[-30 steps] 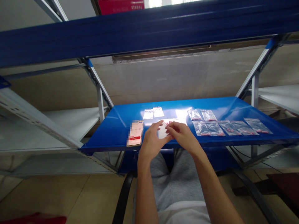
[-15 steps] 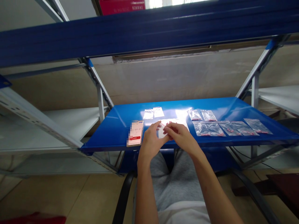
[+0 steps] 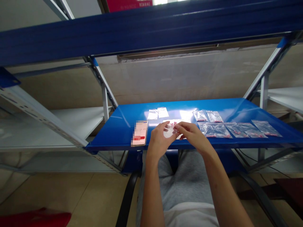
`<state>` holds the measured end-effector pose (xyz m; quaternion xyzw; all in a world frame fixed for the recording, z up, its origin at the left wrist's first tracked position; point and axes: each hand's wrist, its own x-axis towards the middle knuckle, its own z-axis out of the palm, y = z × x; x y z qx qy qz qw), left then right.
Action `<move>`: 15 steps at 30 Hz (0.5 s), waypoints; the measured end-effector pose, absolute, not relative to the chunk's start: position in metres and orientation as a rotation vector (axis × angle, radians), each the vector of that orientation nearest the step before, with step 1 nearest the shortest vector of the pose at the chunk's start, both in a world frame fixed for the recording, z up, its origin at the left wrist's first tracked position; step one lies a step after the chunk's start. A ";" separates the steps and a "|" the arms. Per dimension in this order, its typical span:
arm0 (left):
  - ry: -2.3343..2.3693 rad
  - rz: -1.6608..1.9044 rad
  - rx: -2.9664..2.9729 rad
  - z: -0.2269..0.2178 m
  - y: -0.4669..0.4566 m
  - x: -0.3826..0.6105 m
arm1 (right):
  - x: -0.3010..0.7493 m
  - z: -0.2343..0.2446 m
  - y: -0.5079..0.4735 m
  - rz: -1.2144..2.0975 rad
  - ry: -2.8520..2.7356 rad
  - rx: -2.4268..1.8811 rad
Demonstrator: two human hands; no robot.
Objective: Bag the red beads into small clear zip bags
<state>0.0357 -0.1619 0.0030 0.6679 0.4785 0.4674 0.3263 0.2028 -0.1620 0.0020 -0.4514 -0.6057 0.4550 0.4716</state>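
My left hand point(image 3: 159, 138) is curved over the front of the blue shelf, thumb and fingers closed on a small clear zip bag point(image 3: 168, 131) with a red line along its top. My right hand point(image 3: 193, 136) meets it from the right, its fingertips pinched together at the bag's edge. Whether a small red piece sits in that pinch is hidden. Just beyond the hands, several small red pieces point(image 3: 175, 123) lie on a white sheet point(image 3: 187, 125), which the hands partly cover.
Several clear bags with red pieces point(image 3: 215, 130) lie on the right of the blue shelf point(image 3: 123, 126). Two flat bags point(image 3: 163, 112) lie behind my left hand. A phone point(image 3: 140, 134) rests near the front edge. A blue beam point(image 3: 151, 30) crosses above.
The view has shifted slightly, moving the scene a little to the right. Both hands stay together at the small bag, with the fingers slightly changed in pose.
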 end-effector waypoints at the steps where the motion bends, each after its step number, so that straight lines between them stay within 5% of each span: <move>1: 1.258 1.223 1.756 0.003 -0.162 0.035 | 0.204 0.002 -0.162 1.117 -1.478 -1.107; 15: 1.398 1.159 1.791 -0.003 -0.160 0.023 | 0.256 -0.028 -0.136 0.890 -1.413 -1.386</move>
